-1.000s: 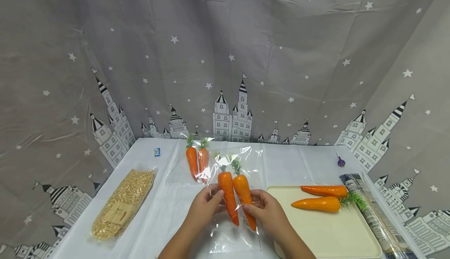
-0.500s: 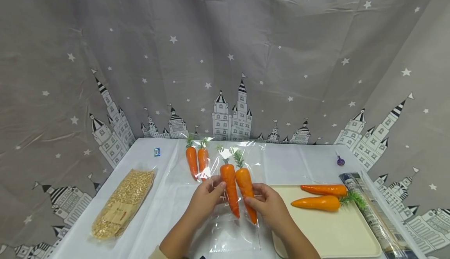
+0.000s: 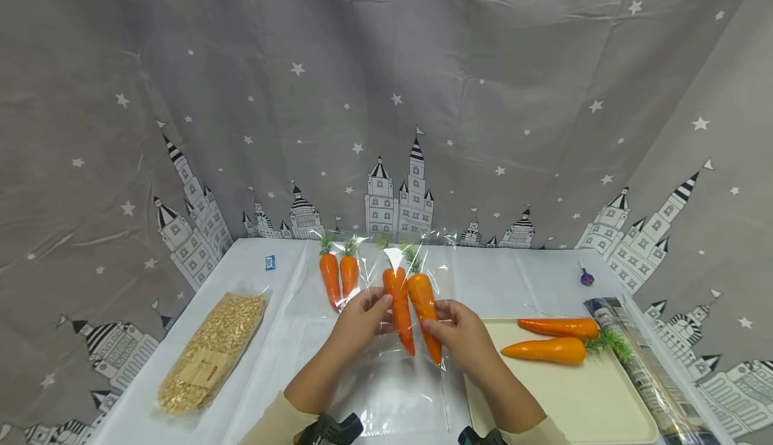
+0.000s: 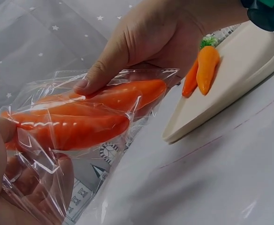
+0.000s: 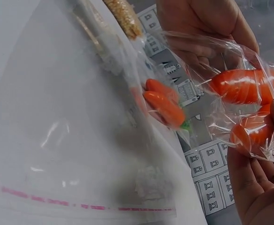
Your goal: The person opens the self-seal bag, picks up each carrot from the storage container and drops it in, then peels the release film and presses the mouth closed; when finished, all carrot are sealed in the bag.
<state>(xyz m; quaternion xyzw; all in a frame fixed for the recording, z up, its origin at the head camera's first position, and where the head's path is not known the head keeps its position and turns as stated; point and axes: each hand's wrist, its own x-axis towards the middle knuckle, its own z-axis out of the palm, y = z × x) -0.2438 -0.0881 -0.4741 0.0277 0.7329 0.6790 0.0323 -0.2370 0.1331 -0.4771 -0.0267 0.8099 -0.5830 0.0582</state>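
Observation:
Both hands hold up a clear plastic bag (image 4: 38, 157) with two orange carrots inside, green tops pointing away. My left hand (image 3: 361, 321) grips the left carrot (image 3: 400, 311) through the film, thumb in front and fingers behind. On the other side my right hand (image 3: 461, 334) pinches the right carrot (image 3: 425, 307) near its lower half. The left wrist view has the right thumb pressing on the film and the left fingers (image 4: 57, 183) behind the bag. Behind, a second clear bag with two carrots (image 3: 329, 280) lies on the table.
A cream tray (image 3: 543, 405) at right bears two loose carrots (image 3: 546, 350). Beyond it lies a long dark-printed plastic package (image 3: 649, 378). At left is a bag of grain-like pieces (image 3: 211, 344). Flat clear film with a pink line (image 5: 95, 206) covers the tabletop below the hands.
Both hands have moved up and forward with the bagged carrots, away from the body. The sleeves and wrist straps have come into view. The carrots on the tray have stayed put.

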